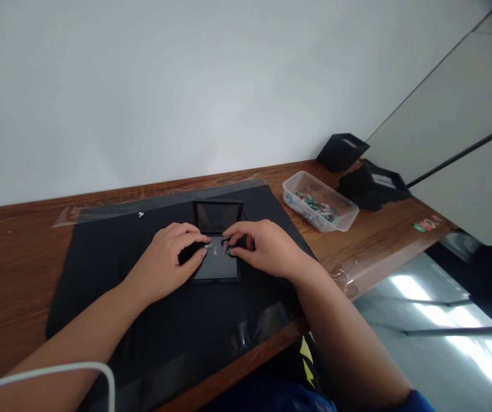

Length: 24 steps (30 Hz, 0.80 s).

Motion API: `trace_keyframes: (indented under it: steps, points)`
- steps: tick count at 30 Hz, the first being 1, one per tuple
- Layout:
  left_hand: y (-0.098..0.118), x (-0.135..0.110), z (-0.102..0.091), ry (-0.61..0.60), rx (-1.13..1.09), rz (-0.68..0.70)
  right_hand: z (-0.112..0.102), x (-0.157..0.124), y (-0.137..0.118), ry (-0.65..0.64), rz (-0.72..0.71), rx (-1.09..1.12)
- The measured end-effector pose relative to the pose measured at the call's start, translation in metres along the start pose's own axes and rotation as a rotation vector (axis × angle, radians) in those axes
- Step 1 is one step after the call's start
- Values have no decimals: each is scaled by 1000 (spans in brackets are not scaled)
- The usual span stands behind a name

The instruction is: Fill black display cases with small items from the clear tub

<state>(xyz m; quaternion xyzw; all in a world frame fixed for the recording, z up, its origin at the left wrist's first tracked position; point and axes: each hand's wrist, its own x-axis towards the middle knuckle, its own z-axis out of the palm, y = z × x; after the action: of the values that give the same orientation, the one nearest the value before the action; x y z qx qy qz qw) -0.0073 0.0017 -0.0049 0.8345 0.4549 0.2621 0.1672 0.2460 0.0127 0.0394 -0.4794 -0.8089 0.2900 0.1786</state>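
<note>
A small black hinged case [218,269] lies opened on the black mat [151,326], its lid [217,216] tilted up at the back with a clear window in it. Over the left side of its grey inner surface, my left hand [173,254] pinches a small clear, shiny piece [208,245] between thumb and forefinger. From the right, my right hand [267,249] has thumb and fingertips closed on a small green and pinkish piece [227,249], too small to name. Tiny light marks show on the grey surface between the hands.
A clear plastic tub [321,203] with many small green and reddish pieces stands at the right. Two black boxes [342,151] are behind it. Round stickers [427,224] lie near the table's right end. A white scrap [141,214] rests on the mat. A white cable [57,369] crosses my left forearm.
</note>
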Motion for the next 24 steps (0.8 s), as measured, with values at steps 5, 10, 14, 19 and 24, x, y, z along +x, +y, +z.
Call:
trace_keyframes:
  steps: [5, 10, 14, 19, 24]
  points:
    - [-1, -1, 0, -10, 0, -2, -1, 0, -2, -4, -11, -10]
    - [-2, -2, 1, -14, -1, -3, 0, -1, -3, -9, -26, -23]
    - [-2, -1, 1, -11, 2, -2, 1, -1, -1, -4, -27, -23]
    - [-3, -1, 2, -23, 7, 0, 0, -1, -2, -30, -31, -1]
    - [-3, -1, 1, -30, 6, 4, -2, -1, -4, -40, -20, -11]
